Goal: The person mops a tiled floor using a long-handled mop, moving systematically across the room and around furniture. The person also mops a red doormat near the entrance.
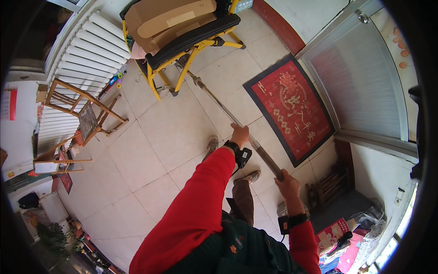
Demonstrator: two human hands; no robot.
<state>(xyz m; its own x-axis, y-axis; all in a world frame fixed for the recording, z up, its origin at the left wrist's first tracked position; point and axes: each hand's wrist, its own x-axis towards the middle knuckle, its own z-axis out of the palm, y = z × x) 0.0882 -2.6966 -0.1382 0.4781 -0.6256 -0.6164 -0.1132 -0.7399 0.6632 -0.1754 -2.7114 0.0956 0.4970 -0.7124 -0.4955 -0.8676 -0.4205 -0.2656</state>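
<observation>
A long-handled mop (221, 107) slants across the tiled floor, away from my body. My left hand (240, 134) is wrapped around its metal pole at about the middle. Lower in the view, my right hand (288, 187) grips the brown end of the handle. The mop's dark stringy head (183, 60) lies beneath a yellow-framed folding chair (193, 56), partly hidden by its legs. Cardboard boxes (160, 20) rest on that chair's seat. Both wrists wear black straps with small devices.
A red doormat (291, 109) with a dark border lies before a frosted door (359, 75). A white radiator (90, 51) runs along the left wall, with a wooden folding chair (87, 118) beside it. Piled fabrics (342, 243) sit at the lower right. Pale floor tiles (160, 144) spread between.
</observation>
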